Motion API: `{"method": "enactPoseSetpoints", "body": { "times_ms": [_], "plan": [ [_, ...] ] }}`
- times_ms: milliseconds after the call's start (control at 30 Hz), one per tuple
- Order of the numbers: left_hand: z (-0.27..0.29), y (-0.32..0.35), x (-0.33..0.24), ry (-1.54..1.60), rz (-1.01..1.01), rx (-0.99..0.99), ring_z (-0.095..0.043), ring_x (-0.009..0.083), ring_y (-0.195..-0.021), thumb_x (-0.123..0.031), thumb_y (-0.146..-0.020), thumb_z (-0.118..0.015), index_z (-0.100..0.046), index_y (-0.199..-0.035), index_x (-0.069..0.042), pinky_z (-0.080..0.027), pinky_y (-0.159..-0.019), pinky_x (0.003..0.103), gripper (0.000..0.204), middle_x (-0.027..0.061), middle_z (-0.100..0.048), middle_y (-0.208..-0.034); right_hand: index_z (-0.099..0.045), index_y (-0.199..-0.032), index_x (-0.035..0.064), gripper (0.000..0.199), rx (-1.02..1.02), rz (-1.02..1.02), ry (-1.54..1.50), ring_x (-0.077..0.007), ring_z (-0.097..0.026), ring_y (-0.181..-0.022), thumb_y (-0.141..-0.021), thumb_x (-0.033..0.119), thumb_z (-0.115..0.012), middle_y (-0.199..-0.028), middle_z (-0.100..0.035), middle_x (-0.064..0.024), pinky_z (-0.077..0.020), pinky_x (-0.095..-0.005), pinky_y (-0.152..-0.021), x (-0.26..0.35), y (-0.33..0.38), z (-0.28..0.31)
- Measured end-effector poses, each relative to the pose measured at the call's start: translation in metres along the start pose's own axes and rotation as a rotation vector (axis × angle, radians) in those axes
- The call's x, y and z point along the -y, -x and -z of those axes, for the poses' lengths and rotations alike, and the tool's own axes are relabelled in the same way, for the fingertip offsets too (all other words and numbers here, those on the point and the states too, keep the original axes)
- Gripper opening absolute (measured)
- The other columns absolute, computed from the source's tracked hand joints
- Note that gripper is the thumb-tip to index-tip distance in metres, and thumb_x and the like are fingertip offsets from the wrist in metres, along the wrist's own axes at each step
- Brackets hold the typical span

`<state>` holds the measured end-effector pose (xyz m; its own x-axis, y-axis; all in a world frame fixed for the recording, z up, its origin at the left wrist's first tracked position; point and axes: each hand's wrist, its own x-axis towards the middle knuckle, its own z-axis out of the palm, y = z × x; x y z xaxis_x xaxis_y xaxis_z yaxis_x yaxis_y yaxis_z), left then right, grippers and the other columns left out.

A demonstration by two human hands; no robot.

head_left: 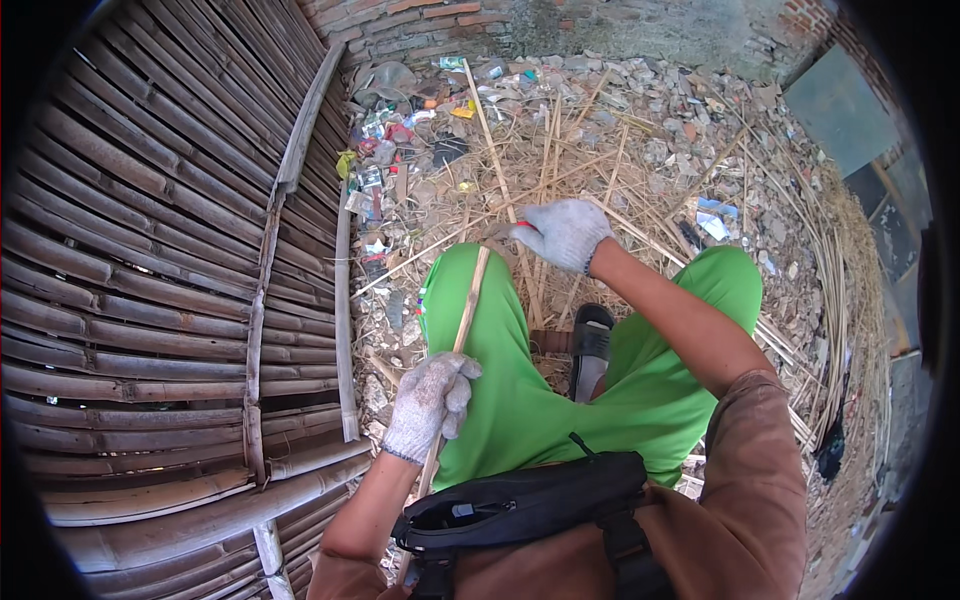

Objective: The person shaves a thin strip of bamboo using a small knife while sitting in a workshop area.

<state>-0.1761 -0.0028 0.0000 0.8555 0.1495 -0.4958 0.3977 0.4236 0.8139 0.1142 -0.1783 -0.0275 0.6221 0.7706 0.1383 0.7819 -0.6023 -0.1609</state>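
Note:
My left hand [433, 397], in a white knit glove, is closed around a bamboo strip [469, 312]. The strip slants up over my left thigh, and its lower end runs down beside the black bag at my waist. My right hand [566, 233], gloved the same way, is closed beyond the strip's upper end, ahead of my knees. A bit of red [522, 224] shows at its fingers, with a dull brownish flat part beside the strip's tip. It looks like a small red-handled tool; its exact kind is mostly hidden by the glove.
A bamboo slat platform [150, 260] fills the left side. Loose bamboo strips [490, 140], shavings, stones and scraps of litter cover the ground ahead. A bundle of long thin strips [828, 270] lies to the right. A brick wall [500, 25] closes the far side.

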Motion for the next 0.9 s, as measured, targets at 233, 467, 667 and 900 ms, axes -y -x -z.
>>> {"method": "enactPoseSetpoints", "body": {
  "times_ms": [233,467,667,900],
  "plan": [
    [-0.003,-0.009,-0.008,0.102,0.025,-0.067,-0.045,0.0097,-0.038,-0.029,-0.112,-0.058,-0.07,-0.103,-0.001,-0.035,-0.035,0.025,0.032,-0.0012,-0.056,-0.062,-0.073,-0.098,0.0126,0.058,-0.035,-0.015,-0.177,-0.039,-0.076,-0.083,-0.107,0.063,-0.048,-0.09,-0.077,-0.0177,-0.06,-0.0547,-0.071,0.049,0.019,0.011],
    [-0.007,-0.012,-0.01,0.006,0.011,-0.136,-0.044,0.0099,-0.039,-0.026,-0.111,-0.06,-0.07,-0.103,-0.002,-0.034,-0.035,0.026,0.027,-0.001,-0.057,-0.062,-0.072,-0.095,0.0106,0.059,0.116,0.082,-0.135,-0.0401,-0.076,-0.078,-0.107,0.063,-0.048,-0.084,-0.076,-0.0177,-0.0603,-0.0557,-0.069,0.073,0.023,0.034],
    [-0.012,-0.009,-0.012,-0.028,-0.005,-0.129,-0.045,0.0103,-0.039,-0.026,-0.111,-0.061,-0.07,-0.102,-0.003,-0.035,-0.036,0.026,0.026,-0.0013,-0.056,-0.062,-0.072,-0.095,0.0112,0.057,-0.1,0.114,-0.139,-0.0402,-0.076,-0.079,-0.107,0.062,-0.049,-0.085,-0.076,-0.0167,-0.0601,-0.0563,-0.069,0.03,0.008,0.008],
    [-0.008,-0.013,-0.01,-0.027,0.003,-0.136,-0.045,0.0102,-0.039,-0.026,-0.111,-0.061,-0.07,-0.103,-0.003,-0.035,-0.036,0.026,0.026,-0.0012,-0.056,-0.063,-0.073,-0.096,0.0126,0.054,0.125,0.156,-0.161,-0.0403,-0.076,-0.083,-0.106,0.061,-0.05,-0.088,-0.077,-0.0163,-0.0604,-0.0563,-0.072,0.061,0.016,0.032]
  ]
}}
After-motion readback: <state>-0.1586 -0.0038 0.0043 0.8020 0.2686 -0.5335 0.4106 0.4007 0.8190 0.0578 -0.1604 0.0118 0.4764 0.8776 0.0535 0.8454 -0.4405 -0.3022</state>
